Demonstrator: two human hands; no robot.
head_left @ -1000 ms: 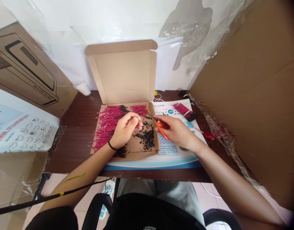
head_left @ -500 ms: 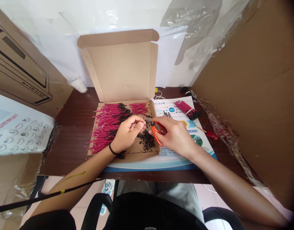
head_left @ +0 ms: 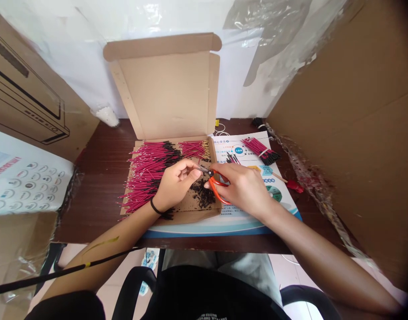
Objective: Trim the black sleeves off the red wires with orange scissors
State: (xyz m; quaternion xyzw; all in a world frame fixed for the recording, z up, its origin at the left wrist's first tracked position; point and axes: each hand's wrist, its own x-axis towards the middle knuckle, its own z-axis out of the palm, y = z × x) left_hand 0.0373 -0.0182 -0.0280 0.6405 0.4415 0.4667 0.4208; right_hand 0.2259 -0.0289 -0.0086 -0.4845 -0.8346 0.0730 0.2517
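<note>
Cardboard box (head_left: 193, 217): open on the dark brown surface (head_left: 97, 173), partly over a printed sheet (head_left: 237, 224), with lid (head_left: 170, 93) raised at the back
Left part of box: filled with magenta wires (head_left: 144, 171), black-ended toward the middle
Back right of box: smaller group of gold-tipped wires (head_left: 191, 149)
Front right of box: loose black scraps (head_left: 204, 195) on bare cardboard
Right hand (head_left: 245, 186): fingers closed around the handles of orange-handled cutters (head_left: 218, 194), beside the box's right edge
Cutters: above the scraps, blades toward the left fingertips; too small to tell whether parted
Left hand (head_left: 175, 184): over the box, thumb and index finger drawn close together at the blade tips; cannot tell what is pinched, if anything
On the sheet: banded bundle (head_left: 260, 151) and a few loose wires (head_left: 232, 158), partly behind the right hand
Hidden: some magenta wires and box floor, under the left hand and wrist
Hard to make out: whitish item (head_left: 108, 116) in clear plastic, back left
Cut off: printed carton (head_left: 27, 93) at the left edge
</note>
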